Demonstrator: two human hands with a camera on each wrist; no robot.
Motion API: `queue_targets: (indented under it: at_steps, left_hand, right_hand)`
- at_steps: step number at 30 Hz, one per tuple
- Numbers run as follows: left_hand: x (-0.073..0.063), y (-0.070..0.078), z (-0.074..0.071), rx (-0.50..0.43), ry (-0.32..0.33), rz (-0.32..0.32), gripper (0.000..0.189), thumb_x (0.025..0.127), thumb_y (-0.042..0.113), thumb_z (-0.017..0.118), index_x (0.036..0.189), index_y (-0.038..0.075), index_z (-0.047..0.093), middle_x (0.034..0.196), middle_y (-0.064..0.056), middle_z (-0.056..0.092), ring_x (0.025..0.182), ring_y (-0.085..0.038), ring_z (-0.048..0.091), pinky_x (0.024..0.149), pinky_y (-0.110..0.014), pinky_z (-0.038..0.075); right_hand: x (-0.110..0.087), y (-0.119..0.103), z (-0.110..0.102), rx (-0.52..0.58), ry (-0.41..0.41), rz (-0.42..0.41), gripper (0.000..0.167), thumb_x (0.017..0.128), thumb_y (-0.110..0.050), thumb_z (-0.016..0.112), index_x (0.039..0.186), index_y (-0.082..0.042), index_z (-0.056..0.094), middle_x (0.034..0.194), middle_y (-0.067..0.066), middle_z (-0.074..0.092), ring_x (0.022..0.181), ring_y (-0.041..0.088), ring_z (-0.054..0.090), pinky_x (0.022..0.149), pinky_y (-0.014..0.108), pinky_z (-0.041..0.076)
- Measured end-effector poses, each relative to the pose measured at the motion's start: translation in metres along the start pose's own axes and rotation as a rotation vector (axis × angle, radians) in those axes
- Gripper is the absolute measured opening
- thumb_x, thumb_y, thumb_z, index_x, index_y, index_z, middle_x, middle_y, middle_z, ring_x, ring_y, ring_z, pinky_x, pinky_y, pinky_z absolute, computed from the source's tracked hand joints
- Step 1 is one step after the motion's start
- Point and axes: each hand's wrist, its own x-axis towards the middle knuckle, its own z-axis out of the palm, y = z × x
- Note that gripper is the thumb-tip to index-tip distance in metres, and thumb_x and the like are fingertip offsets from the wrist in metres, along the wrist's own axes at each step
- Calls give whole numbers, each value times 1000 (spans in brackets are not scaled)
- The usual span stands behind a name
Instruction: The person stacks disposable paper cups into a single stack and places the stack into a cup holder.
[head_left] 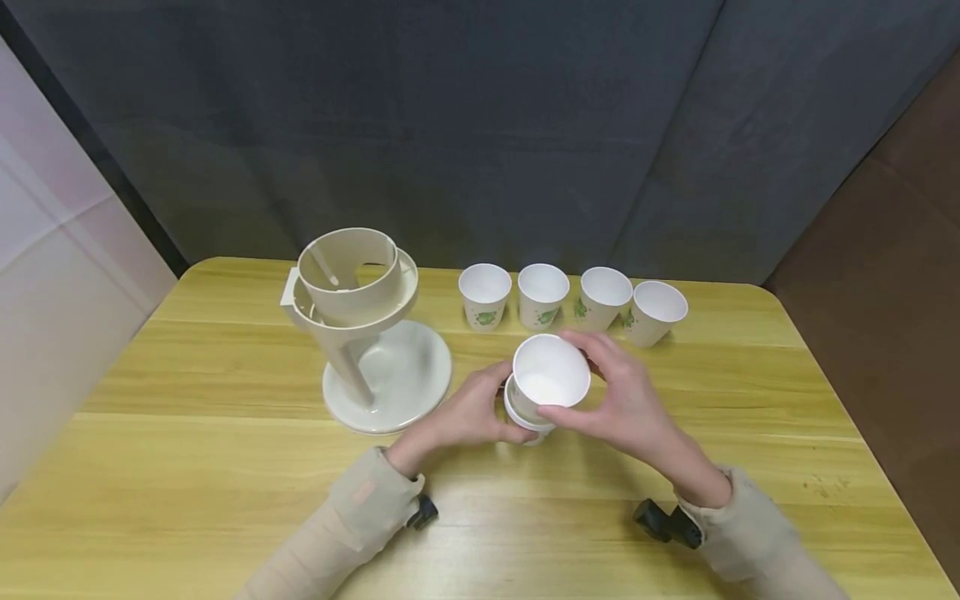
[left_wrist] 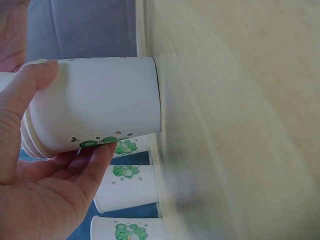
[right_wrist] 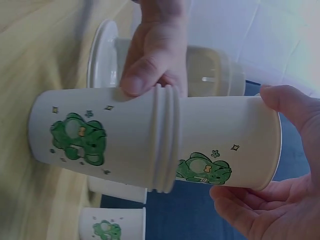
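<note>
between the left grip and the right grip, an upper cup sits partway inside a stack of cups, its mouth facing up. the left grip curls round the stack of cups near its rims, thumb on one side and fingers on the other; three rims show packed together just beside that thumb. the right grip pinches the upper cup at its rim end, thumb on the near side, fingers round the far side. a green cartoon figure is printed on both the upper cup and the stack of cups. below the left grip, the base of the stack comes down close to the wooden desk; whether it touches is hard to tell.

beyond both grips, four white cups stand in a row: the first, the second, the third and the fourth, the last two close together. to the left of the left grip stands a cream holder, a ring-shaped top on a slanting post over a round base. farther past the row hangs a dark curtain.
</note>
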Motion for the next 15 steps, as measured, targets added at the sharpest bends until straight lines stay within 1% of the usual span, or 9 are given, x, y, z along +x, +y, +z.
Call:
queue_targets:
  at_steps: [5, 15]
  left_hand:
    - [0, 0, -1, 3, -3, -8, 78, 62, 15, 86, 129, 0, 47, 117, -10, 60, 104, -20, 57, 92, -32, 47]
    - [0, -1, 0, 1, -3, -2, 76, 64, 17, 85, 128, 0, 49, 117, -10, 60, 105, -20, 57, 92, -31, 47]
  right_hand:
    - [-2, 6, 5, -8, -10, 4, 69, 59, -13, 88, 119, 0, 57, 109, 8, 60, 98, 19, 58, 81, 34, 54]
    - [-7, 17, 15, -28, -72, 27, 71, 60, -18, 88, 120, 3, 55, 111, 12, 59, 99, 24, 58, 82, 36, 53]
